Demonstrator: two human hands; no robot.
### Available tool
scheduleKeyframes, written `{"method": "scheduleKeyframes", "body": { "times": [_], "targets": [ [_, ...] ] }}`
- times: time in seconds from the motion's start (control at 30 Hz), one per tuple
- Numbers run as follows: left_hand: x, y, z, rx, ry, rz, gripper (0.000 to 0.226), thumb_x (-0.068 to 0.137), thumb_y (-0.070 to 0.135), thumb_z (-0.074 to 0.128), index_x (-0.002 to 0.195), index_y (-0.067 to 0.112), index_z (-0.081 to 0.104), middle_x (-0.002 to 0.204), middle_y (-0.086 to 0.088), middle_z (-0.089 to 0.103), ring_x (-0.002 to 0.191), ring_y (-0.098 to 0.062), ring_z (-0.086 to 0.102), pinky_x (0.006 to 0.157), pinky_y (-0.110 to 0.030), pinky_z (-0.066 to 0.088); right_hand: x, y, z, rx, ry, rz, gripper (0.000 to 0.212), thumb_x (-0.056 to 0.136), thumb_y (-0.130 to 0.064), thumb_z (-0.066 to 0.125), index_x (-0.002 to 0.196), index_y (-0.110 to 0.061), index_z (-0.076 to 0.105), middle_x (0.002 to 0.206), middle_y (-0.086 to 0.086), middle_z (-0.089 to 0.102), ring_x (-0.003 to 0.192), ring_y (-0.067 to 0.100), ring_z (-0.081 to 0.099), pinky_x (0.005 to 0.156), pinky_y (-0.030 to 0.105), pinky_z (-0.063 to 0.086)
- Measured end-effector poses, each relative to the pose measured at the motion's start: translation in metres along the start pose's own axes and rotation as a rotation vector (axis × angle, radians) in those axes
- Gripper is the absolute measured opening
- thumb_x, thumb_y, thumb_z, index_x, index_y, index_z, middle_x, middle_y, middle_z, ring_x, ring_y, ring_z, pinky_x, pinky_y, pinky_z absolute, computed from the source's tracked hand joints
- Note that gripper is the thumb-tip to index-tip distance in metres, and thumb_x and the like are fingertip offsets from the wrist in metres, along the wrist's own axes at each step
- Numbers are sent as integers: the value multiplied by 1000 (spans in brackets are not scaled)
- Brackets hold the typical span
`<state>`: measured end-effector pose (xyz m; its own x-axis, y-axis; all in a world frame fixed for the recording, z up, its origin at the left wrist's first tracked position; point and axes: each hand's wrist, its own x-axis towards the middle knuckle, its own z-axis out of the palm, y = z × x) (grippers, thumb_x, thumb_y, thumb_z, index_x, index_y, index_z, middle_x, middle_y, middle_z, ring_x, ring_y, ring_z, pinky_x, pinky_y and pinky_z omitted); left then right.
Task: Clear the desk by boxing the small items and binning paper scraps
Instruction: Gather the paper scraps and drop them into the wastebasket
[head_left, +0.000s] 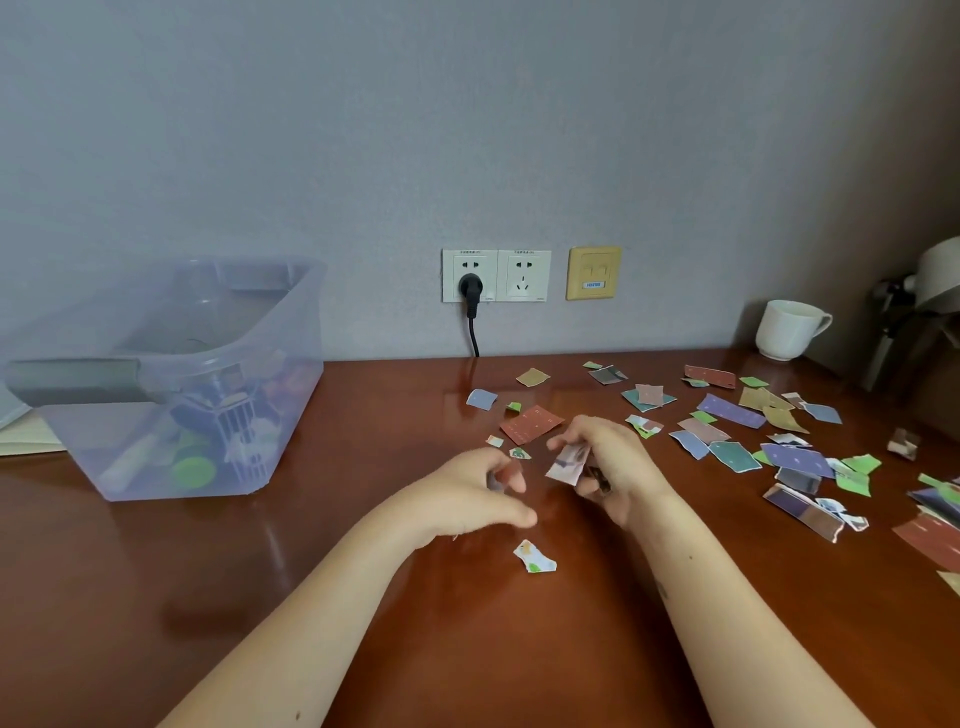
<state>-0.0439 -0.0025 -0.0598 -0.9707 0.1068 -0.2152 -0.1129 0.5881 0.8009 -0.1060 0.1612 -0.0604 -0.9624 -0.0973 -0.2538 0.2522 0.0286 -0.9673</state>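
head | glossy red-brown table (156, 571) against grey-blue wall (467, 130) with double socket (522, 275), one plug (471, 291) in | clear plastic box (293, 322) at table's left, small items (234, 431) inside | paper scraps (737, 410) strewn right, near white cup (784, 330) | right hand (615, 460) pinches torn scrap (569, 462) | left hand (462, 493) curled, contents cannot tell

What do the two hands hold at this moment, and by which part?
The right hand pinches a paper scrap by its right edge. The left hand is curled; whether it holds anything is too blurred to tell.

Box (171, 374) at desk (363, 597) left, scraps (737, 431) right, mug (787, 328) perhaps behind them.
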Motion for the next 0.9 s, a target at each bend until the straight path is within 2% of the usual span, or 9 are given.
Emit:
{"method": "scheduleKeyframes", "body": {
  "times": [0.1, 0.2, 0.33, 0.43, 0.5, 0.6, 0.7, 0.8, 0.9],
  "targets": [
    [-6, 1, 3, 286, -161, 99, 33, 78, 38, 75, 107, 31, 60, 101, 8, 53, 89, -9, 56, 73, -24, 48, 0, 2, 3, 40, -9, 24, 17, 79, -6, 46, 87, -5, 61, 77, 4, 70, 55, 14, 47, 38, 18, 29],
    [-6, 2, 6, 432, -192, 123, 38, 80, 40, 72, 114, 33, 57, 115, 9, 55, 99, -15, 58, 70, -23, 48, -2, 3, 7, -9, -28, 14, 13, 77, -5, 45, 83, -5, 56, 67, 4, 68, 50, 13, 43, 41, 21, 25],
    [-4, 0, 8, 503, -185, 128, 32, 81, 43, 70, 106, 33, 54, 118, 8, 55, 101, -17, 58, 81, -29, 53, -3, 6, 12, -108, -23, 6, 5, 76, -9, 47, 74, -10, 52, 54, 0, 50, 50, 13, 35, 40, 20, 23],
    [-4, 0, 9, 572, -175, 148, 33, 84, 45, 66, 109, 32, 50, 112, 9, 52, 95, -16, 57, 70, -23, 47, -2, 8, 13, -174, 13, -37, 12, 87, -15, 43, 87, -13, 55, 53, -2, 45, 57, 13, 36, 47, 24, 29],
    [-3, -1, 9, 569, -165, 176, 26, 87, 43, 63, 105, 30, 48, 98, 10, 50, 83, -14, 53, 62, -19, 40, -1, 8, 12, -227, 19, -92, 23, 91, -14, 36, 96, -12, 58, 58, 0, 43, 64, 15, 37, 55, 25, 31],
    [0, -2, 3, 392, -197, 230, 14, 91, 36, 60, 94, 24, 54, 83, 9, 49, 70, -9, 46, 61, -20, 37, 2, 13, 13, -323, -14, -204, 28, 92, -12, 34, 87, -15, 62, 57, -2, 45, 58, 13, 38, 55, 24, 29],
    [2, -7, -6, 89, -155, 231, 10, 92, 29, 60, 87, 21, 57, 84, 5, 57, 67, -6, 48, 62, -22, 40, 9, 24, 14, -649, 79, -403, 20, 89, -18, 45, 84, -25, 63, 68, -10, 57, 66, 11, 52, 59, 27, 37],
    [7, -13, -11, -499, -28, 101, 5, 93, 12, 60, 89, 15, 60, 84, -3, 64, 70, -8, 59, 61, -23, 48, 15, 32, 18, -903, 200, -435, 10, 88, -31, 51, 88, -30, 62, 77, -13, 59, 80, 12, 58, 62, 27, 41],
    [13, -18, -15, -1051, 80, -75, 18, 89, 0, 63, 104, 9, 67, 87, -8, 69, 77, -16, 65, 67, -28, 56, 21, 33, 24, -1004, 253, -382, 21, 86, -48, 55, 89, -29, 63, 81, -12, 62, 83, 14, 60, 65, 26, 44]
  ]
}}
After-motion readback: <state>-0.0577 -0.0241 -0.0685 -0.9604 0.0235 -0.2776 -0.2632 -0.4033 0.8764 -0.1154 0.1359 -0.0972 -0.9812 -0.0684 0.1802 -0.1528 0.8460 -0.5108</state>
